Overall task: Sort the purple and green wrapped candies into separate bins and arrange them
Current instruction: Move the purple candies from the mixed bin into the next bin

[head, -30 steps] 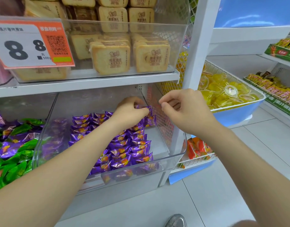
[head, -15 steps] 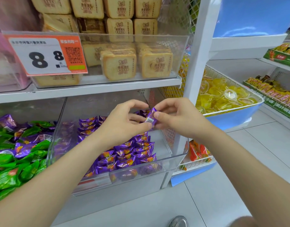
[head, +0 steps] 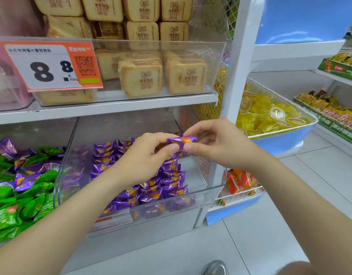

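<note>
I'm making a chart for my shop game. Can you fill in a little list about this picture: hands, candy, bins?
held purple candy: above the clear bin
left hand: pinches one end of it
right hand: pinches the other end
clear bin: purple candies in rows, bare patch at right
mixed pile: green and purple candies together, left of the clear bin
shelf above: toast packs, price tag

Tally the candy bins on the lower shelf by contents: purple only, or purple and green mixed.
Purple only: 1, the middle bin
Purple and green mixed: 1, the left bin
Total: 2 bins
</note>
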{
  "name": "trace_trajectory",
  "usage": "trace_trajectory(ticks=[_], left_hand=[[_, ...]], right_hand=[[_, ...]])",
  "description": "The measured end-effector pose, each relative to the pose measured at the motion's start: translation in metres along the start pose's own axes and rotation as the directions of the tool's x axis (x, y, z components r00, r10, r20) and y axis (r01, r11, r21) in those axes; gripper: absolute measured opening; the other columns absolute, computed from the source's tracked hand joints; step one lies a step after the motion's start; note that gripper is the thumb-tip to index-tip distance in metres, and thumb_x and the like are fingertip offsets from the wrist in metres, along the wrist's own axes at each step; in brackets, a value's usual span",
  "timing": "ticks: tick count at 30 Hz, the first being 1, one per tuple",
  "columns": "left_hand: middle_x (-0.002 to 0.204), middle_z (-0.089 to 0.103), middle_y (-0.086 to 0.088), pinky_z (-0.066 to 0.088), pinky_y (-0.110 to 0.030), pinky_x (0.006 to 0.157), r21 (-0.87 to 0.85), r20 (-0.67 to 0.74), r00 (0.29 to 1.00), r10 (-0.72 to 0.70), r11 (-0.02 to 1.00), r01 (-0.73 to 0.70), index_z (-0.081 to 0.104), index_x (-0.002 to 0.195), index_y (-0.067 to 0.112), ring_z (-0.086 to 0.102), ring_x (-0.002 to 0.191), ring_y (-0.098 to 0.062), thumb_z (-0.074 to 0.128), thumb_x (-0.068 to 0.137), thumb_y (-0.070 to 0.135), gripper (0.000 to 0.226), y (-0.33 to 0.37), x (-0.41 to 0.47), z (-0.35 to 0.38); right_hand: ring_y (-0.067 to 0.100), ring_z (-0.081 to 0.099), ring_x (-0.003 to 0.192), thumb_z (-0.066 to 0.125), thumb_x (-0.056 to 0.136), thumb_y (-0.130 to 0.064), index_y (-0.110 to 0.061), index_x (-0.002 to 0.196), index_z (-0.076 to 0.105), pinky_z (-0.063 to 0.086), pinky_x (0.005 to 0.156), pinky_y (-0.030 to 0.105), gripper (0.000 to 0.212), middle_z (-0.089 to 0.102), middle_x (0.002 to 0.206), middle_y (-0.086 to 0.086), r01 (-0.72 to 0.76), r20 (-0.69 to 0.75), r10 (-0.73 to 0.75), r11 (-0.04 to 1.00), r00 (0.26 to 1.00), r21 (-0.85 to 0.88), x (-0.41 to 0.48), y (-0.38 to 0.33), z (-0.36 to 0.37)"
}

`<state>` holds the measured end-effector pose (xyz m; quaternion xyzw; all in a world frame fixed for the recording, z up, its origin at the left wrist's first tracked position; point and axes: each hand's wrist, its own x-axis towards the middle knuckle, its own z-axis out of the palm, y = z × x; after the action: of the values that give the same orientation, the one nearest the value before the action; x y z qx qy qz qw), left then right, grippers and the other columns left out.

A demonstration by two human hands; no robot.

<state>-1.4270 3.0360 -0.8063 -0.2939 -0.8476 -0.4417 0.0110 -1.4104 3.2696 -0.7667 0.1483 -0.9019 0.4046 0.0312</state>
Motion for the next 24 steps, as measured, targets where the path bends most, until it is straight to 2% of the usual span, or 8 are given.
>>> trace_trajectory(ticks=[2,5,9,14,17,19,21,24], left_hand=[[0.075,0.068,0.009,0.047,-0.033,0.063,-0.023,0.039,0.999,-0.015,1.0,0.016,0.074,0.123,0.04,0.055,0.061,-0.015,0.062,0.106,0.029,0.023,0.002,0.001,-0.002],[0.091,0.078,0.007,0.059,-0.035,0.078,-0.086,0.018,1.0,-0.012,0.996,0.014,0.073,0.115,0.034,0.073,0.081,-0.017,0.078,0.095,0.029,0.022,0.006,0.003,0.001],[0.083,0.078,0.009,0.056,-0.023,0.072,-0.039,0.007,0.997,-0.071,0.997,0.071,0.079,0.097,0.03,0.074,0.076,-0.008,0.088,0.085,0.033,0.015,0.007,0.013,-0.001],[0.084,0.081,-0.002,0.06,-0.031,0.082,-0.195,0.021,0.982,-0.19,0.962,0.19,0.082,0.094,0.017,0.078,0.083,-0.018,0.091,0.079,0.025,0.019,0.005,0.031,0.001],[0.088,0.081,-0.006,0.059,-0.032,0.087,-0.29,0.058,0.957,-0.283,0.913,0.287,0.082,0.096,0.016,0.077,0.084,-0.015,0.092,0.078,0.022,0.022,-0.001,0.042,0.006],[0.086,0.081,-0.003,0.059,-0.032,0.087,-0.221,0.02,0.939,-0.344,0.914,0.339,0.082,0.095,0.021,0.077,0.084,-0.014,0.094,0.077,0.027,0.022,-0.014,0.05,0.008],[0.085,0.08,0.004,0.057,-0.026,0.078,-0.061,-0.071,0.921,-0.384,0.923,0.38,0.082,0.093,0.026,0.076,0.085,-0.011,0.094,0.076,0.035,0.023,-0.03,0.055,0.012],[0.085,0.078,0.01,0.048,-0.017,0.065,0.085,-0.122,0.92,-0.374,0.919,0.385,0.081,0.093,0.026,0.073,0.081,-0.005,0.093,0.076,0.038,0.024,-0.042,0.062,0.023]], right_hand=[[0.014,0.077,0.076,0.088,0.086,-0.028,-0.022,0.097,0.08,0.064,0.076,0.04,0.015,0.079,0.081,-0.004,-0.005,0.0,0.005,1.0,1.0,-0.002,0.002,0.002,0.004],[0.011,0.075,0.066,0.087,0.086,-0.032,-0.021,0.089,0.08,0.064,0.071,0.043,0.013,0.077,0.07,-0.004,-0.008,-0.013,0.007,0.994,1.0,-0.107,0.005,0.003,0.005],[0.011,0.076,0.062,0.091,0.08,-0.036,-0.019,0.087,0.079,0.064,0.069,0.035,0.022,0.075,0.064,0.001,-0.055,-0.015,0.054,0.993,0.998,-0.1,0.003,-0.002,0.001],[0.01,0.072,0.062,0.097,0.065,-0.048,-0.021,0.072,0.079,0.06,0.072,0.038,0.033,0.071,0.057,-0.006,-0.069,-0.253,0.001,0.963,0.968,-0.26,0.005,-0.004,0.001],[0.013,0.069,0.063,0.096,0.067,-0.046,-0.02,0.067,0.078,0.058,0.07,0.037,0.032,0.067,0.057,-0.009,-0.081,-0.34,-0.025,0.952,0.94,-0.294,0.007,-0.001,0.001],[0.01,0.069,0.063,0.091,0.077,-0.036,-0.021,0.072,0.08,0.058,0.076,0.035,0.019,0.068,0.058,-0.011,-0.056,-0.305,-0.051,0.942,0.951,-0.331,0.007,0.003,-0.001],[0.007,0.069,0.062,0.083,0.084,-0.027,-0.022,0.076,0.08,0.058,0.08,0.033,0.009,0.068,0.058,-0.012,-0.033,-0.29,-0.075,0.937,0.954,-0.349,0.006,0.005,-0.004],[0.007,0.069,0.063,0.073,0.085,-0.025,-0.024,0.078,0.079,0.059,0.08,0.031,0.009,0.068,0.058,-0.012,-0.037,-0.336,-0.086,0.939,0.938,-0.343,0.005,0.007,-0.008]])
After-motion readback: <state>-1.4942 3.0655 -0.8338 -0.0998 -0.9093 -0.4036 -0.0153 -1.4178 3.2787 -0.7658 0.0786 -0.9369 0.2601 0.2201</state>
